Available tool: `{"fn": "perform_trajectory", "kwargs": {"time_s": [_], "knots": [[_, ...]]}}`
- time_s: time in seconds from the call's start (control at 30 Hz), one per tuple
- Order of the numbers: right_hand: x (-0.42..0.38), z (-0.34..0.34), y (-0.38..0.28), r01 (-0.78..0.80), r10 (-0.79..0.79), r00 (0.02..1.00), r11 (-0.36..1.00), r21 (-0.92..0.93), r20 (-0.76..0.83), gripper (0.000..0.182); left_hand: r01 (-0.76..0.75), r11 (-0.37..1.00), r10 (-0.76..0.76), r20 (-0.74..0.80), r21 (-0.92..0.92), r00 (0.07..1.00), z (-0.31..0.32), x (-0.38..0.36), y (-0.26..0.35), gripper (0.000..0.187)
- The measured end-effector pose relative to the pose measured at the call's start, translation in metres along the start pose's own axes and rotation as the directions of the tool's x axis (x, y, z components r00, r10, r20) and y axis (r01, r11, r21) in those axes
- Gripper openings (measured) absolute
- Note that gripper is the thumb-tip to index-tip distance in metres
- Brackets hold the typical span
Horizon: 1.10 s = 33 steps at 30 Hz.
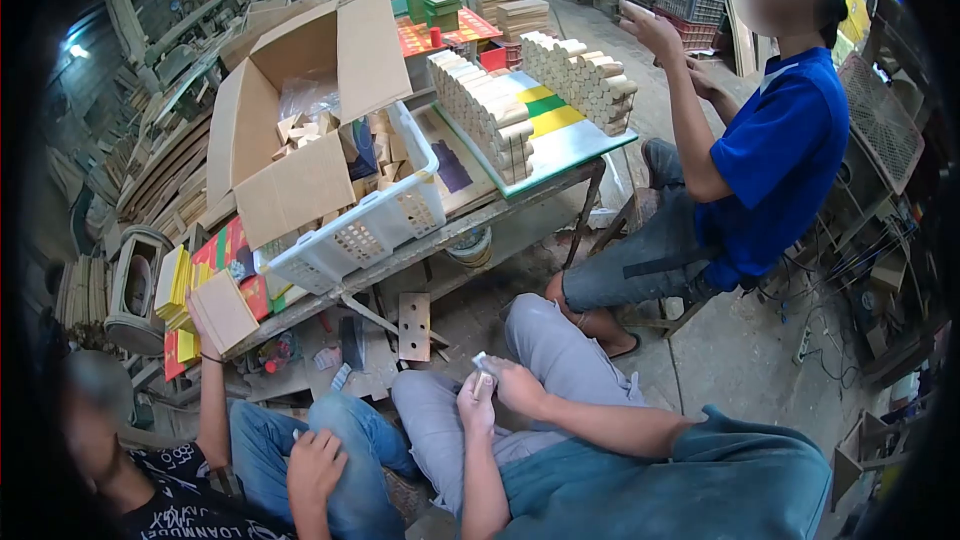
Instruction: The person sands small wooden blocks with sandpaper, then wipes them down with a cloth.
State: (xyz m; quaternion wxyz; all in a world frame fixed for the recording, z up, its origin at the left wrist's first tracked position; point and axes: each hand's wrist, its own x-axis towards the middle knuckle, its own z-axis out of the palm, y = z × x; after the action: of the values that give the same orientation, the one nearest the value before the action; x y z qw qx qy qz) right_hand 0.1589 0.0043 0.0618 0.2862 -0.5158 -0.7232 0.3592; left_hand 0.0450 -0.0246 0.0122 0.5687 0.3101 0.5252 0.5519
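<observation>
My left hand (475, 406) is closed around a small wooden block (484, 384) above my lap. My right hand (519, 388) meets it from the right, its fingers bent and pressed together at the block's upper end. A small pale piece (480, 359) shows at those fingertips; its kind is too small to tell. Both hands are over my grey trousers (435, 405), between the knees.
A workbench holds a white plastic crate (350, 252) and a cardboard box (295, 185) with wooden blocks. Stacked wooden cylinders (490, 120) stand farther right. One person (775, 150) in blue sits at right; another (180, 485) at left touches a wooden board (224, 311).
</observation>
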Motion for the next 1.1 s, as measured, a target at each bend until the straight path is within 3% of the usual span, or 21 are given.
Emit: {"fn": "perform_trajectory", "kwargs": {"time_s": [0.1,0.17,0.2,0.27,0.33,0.43,0.6,0.67,0.77,0.8,0.9,1.03,1.1], "knots": [[-0.007,0.017,0.007,0.115,-0.118,0.991,0.992,-0.043,-0.070,0.041,0.022,0.996,-0.026,-0.054,-0.088,0.998,-0.007,0.002,-0.001,0.035],[-0.002,0.016,0.010,0.166,-0.176,0.976,0.983,-0.084,-0.127,0.041,0.019,0.995,-0.020,-0.007,-0.102,1.000,-0.002,0.001,0.000,0.035],[0.001,0.012,0.012,0.159,-0.170,0.977,0.983,-0.086,-0.127,0.041,0.006,0.994,-0.002,0.034,-0.113,0.999,0.000,0.000,0.002,0.034],[0.009,0.006,0.015,0.003,-0.004,1.000,0.999,-0.035,-0.023,0.043,-0.005,0.994,0.012,0.058,-0.111,0.998,0.003,0.000,0.001,0.033],[0.003,0.013,0.012,0.014,-0.014,1.000,0.999,-0.051,-0.016,0.044,-0.003,0.999,0.003,0.005,-0.043,1.000,0.001,0.001,0.001,0.034],[-0.009,0.020,0.009,0.159,-0.170,0.975,0.983,-0.088,-0.140,0.040,0.040,0.996,-0.044,-0.058,-0.079,0.997,-0.003,0.002,0.001,0.036],[0.006,0.008,0.016,0.010,-0.012,1.000,0.998,-0.065,-0.022,0.041,-0.004,0.998,0.007,0.049,-0.063,0.999,0.002,0.000,0.002,0.035],[-0.002,0.011,0.009,0.093,-0.096,0.994,0.994,-0.048,-0.052,0.042,0.050,0.999,-0.050,-0.014,0.018,0.999,-0.003,0.003,0.000,0.037],[-0.008,0.013,0.002,0.213,-0.225,0.964,0.973,-0.094,-0.144,0.043,0.042,0.999,-0.043,-0.038,-0.026,0.998,-0.007,0.004,0.000,0.041],[-0.006,0.011,0.003,0.211,-0.222,0.966,0.973,-0.090,-0.135,0.043,0.047,0.999,-0.049,-0.046,-0.027,0.998,-0.005,0.001,0.002,0.041],[0.013,-0.006,0.002,0.016,-0.016,0.998,1.000,0.003,-0.055,0.045,-0.040,0.991,0.052,0.096,-0.131,0.994,0.006,-0.003,0.012,0.042],[0.007,-0.001,0.004,0.040,-0.037,0.997,0.998,0.042,-0.072,0.044,-0.043,0.999,0.042,0.062,0.008,0.997,0.000,-0.001,0.010,0.045],[0.002,0.005,0.011,0.198,-0.204,0.960,0.979,-0.051,-0.192,0.043,-0.038,0.999,0.040,0.061,-0.031,0.997,-0.001,-0.001,0.008,0.045]]}}
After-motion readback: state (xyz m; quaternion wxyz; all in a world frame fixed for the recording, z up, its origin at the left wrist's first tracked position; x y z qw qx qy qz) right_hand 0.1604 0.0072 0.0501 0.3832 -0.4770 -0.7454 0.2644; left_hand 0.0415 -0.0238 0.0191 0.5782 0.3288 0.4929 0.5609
